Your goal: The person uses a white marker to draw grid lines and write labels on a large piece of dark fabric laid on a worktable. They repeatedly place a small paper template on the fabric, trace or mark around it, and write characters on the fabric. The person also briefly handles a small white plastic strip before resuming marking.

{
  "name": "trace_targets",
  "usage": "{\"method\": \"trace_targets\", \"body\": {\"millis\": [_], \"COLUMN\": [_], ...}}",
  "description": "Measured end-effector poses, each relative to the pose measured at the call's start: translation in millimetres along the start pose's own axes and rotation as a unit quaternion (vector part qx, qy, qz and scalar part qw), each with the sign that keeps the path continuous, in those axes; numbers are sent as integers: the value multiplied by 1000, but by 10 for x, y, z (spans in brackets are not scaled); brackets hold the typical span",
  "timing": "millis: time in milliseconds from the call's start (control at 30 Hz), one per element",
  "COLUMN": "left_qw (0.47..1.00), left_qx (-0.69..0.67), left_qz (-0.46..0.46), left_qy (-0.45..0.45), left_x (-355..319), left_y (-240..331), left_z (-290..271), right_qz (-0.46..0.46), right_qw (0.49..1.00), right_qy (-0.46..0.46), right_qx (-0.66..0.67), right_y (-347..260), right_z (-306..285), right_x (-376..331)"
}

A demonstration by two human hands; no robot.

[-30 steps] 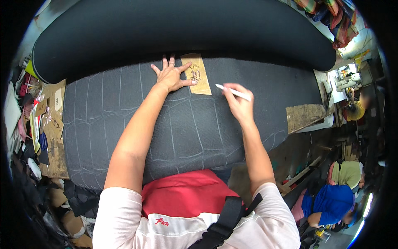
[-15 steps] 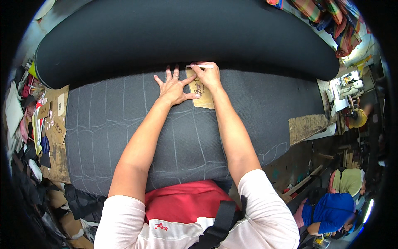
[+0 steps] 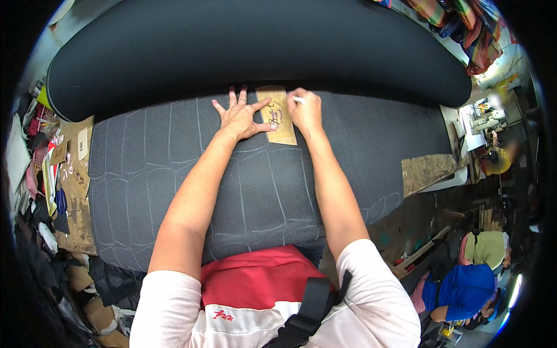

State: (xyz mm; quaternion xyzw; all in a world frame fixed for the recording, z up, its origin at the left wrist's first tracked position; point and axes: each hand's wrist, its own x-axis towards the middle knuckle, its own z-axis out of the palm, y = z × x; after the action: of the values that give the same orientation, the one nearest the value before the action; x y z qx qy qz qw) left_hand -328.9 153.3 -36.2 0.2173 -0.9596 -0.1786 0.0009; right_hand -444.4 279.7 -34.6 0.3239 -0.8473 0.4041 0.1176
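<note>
1. Progress: on my head view, pale lines (image 3: 274, 180) already divide the left side of the dark fabric (image 3: 360, 151) into adjoining panel shapes; an upper row runs from the left end up to the template, with further rows below it.
2. Template: the tan template (image 3: 282, 138) lies flat on the fabric, at the right end of the upper row and just below the dark roll (image 3: 261, 43); handwriting shows on its face.
3. Left hand (image 3: 237, 120): fingers spread apart, palm down; I find thumb and index fingertip resting on the template, the other fingers on the fabric beside it; I judge that it steadies the piece.
4. Right hand (image 3: 307, 110): fingers closed around a white pen (image 3: 299, 100), at the template's upper right edge; blur prevents me confirming tip contact.
5. Outstanding: I judge the current outline unfinished, its right side being in hand; right of the template I can make out no lines in the upper row; my right forearm hides part of the lower area.
6. Support: the tabletop (image 3: 426, 170) shows beyond the fabric's right edge.
</note>
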Motion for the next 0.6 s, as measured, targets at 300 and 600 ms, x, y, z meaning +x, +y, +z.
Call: {"method": "trace_targets", "body": {"millis": [300,600], "left_qw": [999,994], "left_qx": [-12,-66], "left_qz": [-22,-12], "left_qy": [-28,-80], "left_x": [9,304], "left_y": [54,164], "left_z": [-76,-194], "right_qz": [144,227], "right_qw": [945,951], "right_qy": [-189,-24], "right_qx": [224,209], "right_y": [-356,-6], "right_z": [-667,-1026], "right_x": [-944,-923]}}
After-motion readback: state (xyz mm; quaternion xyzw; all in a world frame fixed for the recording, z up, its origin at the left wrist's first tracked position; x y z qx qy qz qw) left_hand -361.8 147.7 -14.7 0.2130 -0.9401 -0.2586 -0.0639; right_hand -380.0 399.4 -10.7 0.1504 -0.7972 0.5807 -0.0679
